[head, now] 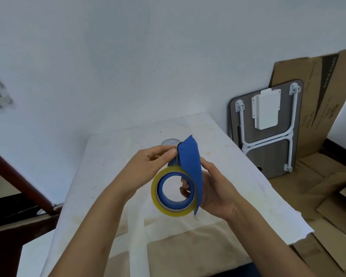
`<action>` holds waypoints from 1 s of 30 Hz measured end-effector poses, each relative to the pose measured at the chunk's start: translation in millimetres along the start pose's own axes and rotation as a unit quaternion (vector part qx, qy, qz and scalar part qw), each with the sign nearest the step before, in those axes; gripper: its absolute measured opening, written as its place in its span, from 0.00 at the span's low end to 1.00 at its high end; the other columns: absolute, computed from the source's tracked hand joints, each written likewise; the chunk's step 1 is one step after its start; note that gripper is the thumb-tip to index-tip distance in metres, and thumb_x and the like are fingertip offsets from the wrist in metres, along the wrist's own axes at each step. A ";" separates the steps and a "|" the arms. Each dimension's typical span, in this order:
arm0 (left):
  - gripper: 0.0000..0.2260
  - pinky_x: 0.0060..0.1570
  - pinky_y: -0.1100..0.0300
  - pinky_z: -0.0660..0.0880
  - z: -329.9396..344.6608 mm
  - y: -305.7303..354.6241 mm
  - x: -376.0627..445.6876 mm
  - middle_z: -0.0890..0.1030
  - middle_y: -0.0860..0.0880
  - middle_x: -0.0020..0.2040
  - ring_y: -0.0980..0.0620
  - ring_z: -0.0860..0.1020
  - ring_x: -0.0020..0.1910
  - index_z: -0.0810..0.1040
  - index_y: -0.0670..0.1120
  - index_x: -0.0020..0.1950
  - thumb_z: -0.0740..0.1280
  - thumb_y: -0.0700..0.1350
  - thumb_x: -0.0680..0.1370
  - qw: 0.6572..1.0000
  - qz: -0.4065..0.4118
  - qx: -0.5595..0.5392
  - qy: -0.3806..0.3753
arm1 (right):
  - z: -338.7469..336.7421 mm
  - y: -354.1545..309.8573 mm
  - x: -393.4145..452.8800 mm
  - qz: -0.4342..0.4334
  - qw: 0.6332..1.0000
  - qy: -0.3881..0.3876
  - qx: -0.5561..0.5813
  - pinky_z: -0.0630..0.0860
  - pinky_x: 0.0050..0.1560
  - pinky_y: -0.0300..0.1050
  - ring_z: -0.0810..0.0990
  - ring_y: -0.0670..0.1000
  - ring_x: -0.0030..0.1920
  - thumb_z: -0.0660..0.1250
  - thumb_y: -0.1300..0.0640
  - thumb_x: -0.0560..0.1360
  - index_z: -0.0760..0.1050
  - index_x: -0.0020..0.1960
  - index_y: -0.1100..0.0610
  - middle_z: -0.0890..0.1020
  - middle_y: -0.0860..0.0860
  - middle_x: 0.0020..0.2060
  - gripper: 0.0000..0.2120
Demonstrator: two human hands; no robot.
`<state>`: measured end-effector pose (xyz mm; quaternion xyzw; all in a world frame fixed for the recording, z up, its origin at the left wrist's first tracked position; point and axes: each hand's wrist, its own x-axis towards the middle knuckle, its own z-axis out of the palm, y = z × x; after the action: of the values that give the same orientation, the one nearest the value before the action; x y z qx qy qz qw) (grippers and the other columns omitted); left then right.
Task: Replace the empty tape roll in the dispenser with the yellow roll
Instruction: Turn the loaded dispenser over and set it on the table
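I hold a blue tape dispenser up over the table. The yellow tape roll sits around the dispenser's blue hub. My right hand grips the dispenser from the right, with fingers reaching into the hub's opening. My left hand pinches at the top of the dispenser near its black roller, where the tape end lies. A clear, empty-looking roll rests on the table just behind my hands, partly hidden by them.
The table is covered by a white cloth. A folded small table and flattened cardboard lean on the wall at right. More cardboard lies on the floor. A dark wooden frame stands at left.
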<state>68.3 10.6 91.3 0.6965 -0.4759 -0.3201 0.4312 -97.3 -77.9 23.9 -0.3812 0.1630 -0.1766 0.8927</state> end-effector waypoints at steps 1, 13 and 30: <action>0.10 0.47 0.71 0.72 1.6 -2.1 2.6 0.84 0.66 0.48 0.72 0.80 0.47 0.82 0.63 0.55 0.63 0.60 0.78 1.000 0.002 0.003 0.029 | -1.2 -1.0 2.7 -0.009 0.999 0.040 -0.001 0.76 0.49 0.49 0.80 0.50 0.36 0.63 0.43 0.75 0.80 0.57 0.61 0.83 0.54 0.38 0.23; 0.09 0.42 0.66 0.71 7.7 -35.0 45.0 0.83 0.54 0.53 0.60 0.79 0.47 0.82 0.55 0.59 0.64 0.50 0.81 0.995 -0.065 0.031 0.065 | -56.3 -62.4 55.9 -0.158 0.662 0.389 -0.620 0.80 0.42 0.51 0.81 0.53 0.42 0.69 0.38 0.69 0.70 0.58 0.51 0.80 0.49 0.42 0.25; 0.11 0.39 0.72 0.67 -0.4 -56.9 112.6 0.81 0.51 0.61 0.56 0.77 0.49 0.81 0.51 0.62 0.64 0.48 0.82 0.985 -0.064 0.155 0.049 | -118.5 -51.3 151.7 -0.128 0.393 0.348 -0.841 0.66 0.47 0.50 0.78 0.56 0.46 0.64 0.41 0.74 0.66 0.68 0.56 0.81 0.53 0.47 0.28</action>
<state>129.2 -85.0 35.9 0.7987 -0.4523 -0.2348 0.3199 -23.5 -251.7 -39.7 -0.8603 0.4749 -0.1789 -0.0488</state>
